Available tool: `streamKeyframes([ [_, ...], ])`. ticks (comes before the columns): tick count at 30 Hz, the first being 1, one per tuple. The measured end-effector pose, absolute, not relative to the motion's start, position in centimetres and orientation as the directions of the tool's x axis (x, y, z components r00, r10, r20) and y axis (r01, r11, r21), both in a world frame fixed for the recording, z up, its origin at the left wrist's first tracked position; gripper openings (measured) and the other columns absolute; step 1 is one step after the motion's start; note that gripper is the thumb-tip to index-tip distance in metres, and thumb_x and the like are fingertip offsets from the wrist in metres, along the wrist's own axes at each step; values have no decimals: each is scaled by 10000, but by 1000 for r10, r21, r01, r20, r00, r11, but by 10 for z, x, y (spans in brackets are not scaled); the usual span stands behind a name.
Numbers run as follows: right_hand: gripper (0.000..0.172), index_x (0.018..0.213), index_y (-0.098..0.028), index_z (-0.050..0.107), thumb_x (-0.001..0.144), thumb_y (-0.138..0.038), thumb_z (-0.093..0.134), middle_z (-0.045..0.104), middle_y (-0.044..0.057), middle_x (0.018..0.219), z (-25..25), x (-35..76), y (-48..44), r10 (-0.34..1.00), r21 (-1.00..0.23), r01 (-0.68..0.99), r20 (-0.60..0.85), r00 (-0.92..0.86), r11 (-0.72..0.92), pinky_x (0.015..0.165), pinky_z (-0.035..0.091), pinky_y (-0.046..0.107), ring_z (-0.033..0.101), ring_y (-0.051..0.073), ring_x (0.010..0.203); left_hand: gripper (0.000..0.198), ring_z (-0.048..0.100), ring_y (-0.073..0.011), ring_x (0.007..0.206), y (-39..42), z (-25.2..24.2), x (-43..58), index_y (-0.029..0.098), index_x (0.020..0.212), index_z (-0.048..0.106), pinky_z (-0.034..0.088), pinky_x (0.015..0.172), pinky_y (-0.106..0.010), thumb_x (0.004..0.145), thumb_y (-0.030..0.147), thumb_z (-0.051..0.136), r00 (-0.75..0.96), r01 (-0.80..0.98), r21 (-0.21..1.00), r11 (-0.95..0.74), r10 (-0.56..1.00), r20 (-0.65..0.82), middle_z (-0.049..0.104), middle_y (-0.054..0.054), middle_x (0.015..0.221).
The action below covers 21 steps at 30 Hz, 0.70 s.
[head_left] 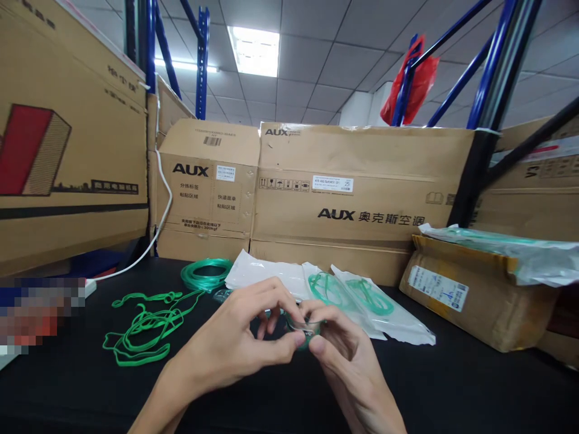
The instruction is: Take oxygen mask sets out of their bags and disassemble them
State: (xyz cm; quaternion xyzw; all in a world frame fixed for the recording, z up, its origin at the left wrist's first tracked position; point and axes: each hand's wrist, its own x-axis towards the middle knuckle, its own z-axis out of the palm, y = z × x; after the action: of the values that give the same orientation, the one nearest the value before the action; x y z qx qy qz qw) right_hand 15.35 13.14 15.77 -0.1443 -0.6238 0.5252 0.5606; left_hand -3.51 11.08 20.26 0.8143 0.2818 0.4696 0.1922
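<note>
Just right of centre, my left hand (253,325) and my right hand (341,346) meet above the black table. Both are closed in a pinch, thumbs and fingers nearly touching, on a small loop of green translucent tubing (306,345). Fingers cover most of the loop. Beyond my left hand lies a coil of green tubing (195,280). To its left, flat green elastic bands (145,357) form a loose tangle. Behind my hands rest a white plastic bag (266,271) and clear-fronted bags (377,301) holding looped green tubing.
Large cardboard boxes (362,157) wall off the back, another (90,150) the left. A smaller carton (488,301) at right carries plastic-wrapped green material (538,253). A white cable (165,211) runs to a power strip. Blue rack posts (202,66) rise behind.
</note>
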Motion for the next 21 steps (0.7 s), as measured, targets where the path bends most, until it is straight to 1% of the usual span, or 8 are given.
streamKeyframes([
  [4, 127, 893, -258, 710, 895, -383, 731, 633, 53, 1065, 155, 156, 131, 742, -818, -396, 558, -371, 417, 992, 450, 394, 593, 253, 1077, 122, 486, -101, 670, 108, 203, -31, 187, 870, 671, 407, 589, -214, 815, 83, 702, 409, 294, 551, -781, 624, 666, 578, 27, 836],
  [9, 105, 909, -255, 689, 921, -360, 696, 634, 59, 1082, 156, 158, 129, 735, -816, -411, 560, -382, 407, 990, 441, 390, 588, 254, 1081, 146, 484, -97, 663, 107, 201, -29, 194, 887, 665, 401, 590, -217, 812, 81, 719, 415, 302, 531, -792, 611, 674, 601, 26, 861],
  [13, 109, 881, -257, 684, 894, -363, 709, 623, 50, 1029, 158, 159, 126, 740, -798, -481, 560, -373, 362, 962, 456, 383, 590, 256, 1055, 116, 544, -125, 744, 108, 201, -32, 201, 935, 688, 435, 621, -230, 851, 172, 763, 458, 269, 548, -792, 606, 651, 624, 2, 908],
  [16, 125, 855, -256, 682, 879, -376, 709, 601, 54, 996, 160, 159, 124, 735, -785, -519, 565, -375, 338, 936, 478, 405, 594, 281, 1058, 89, 572, -137, 794, 108, 202, -34, 202, 967, 690, 461, 673, -246, 903, 229, 745, 487, 238, 577, -781, 610, 625, 635, -11, 957],
  [18, 161, 892, -258, 680, 879, -417, 699, 599, 68, 1013, 161, 159, 123, 724, -781, -516, 576, -379, 351, 934, 484, 432, 597, 306, 1068, 84, 572, -136, 788, 108, 203, -35, 199, 972, 689, 463, 681, -251, 920, 248, 735, 490, 225, 581, -782, 606, 626, 633, -14, 955],
  [21, 217, 1024, -280, 664, 873, -423, 725, 606, 69, 1055, 161, 160, 122, 704, -799, -444, 583, -406, 406, 965, 469, 430, 596, 301, 1086, 79, 555, -132, 769, 107, 202, -36, 197, 965, 692, 456, 672, -252, 920, 244, 737, 492, 218, 563, -798, 588, 643, 616, -10, 930],
])
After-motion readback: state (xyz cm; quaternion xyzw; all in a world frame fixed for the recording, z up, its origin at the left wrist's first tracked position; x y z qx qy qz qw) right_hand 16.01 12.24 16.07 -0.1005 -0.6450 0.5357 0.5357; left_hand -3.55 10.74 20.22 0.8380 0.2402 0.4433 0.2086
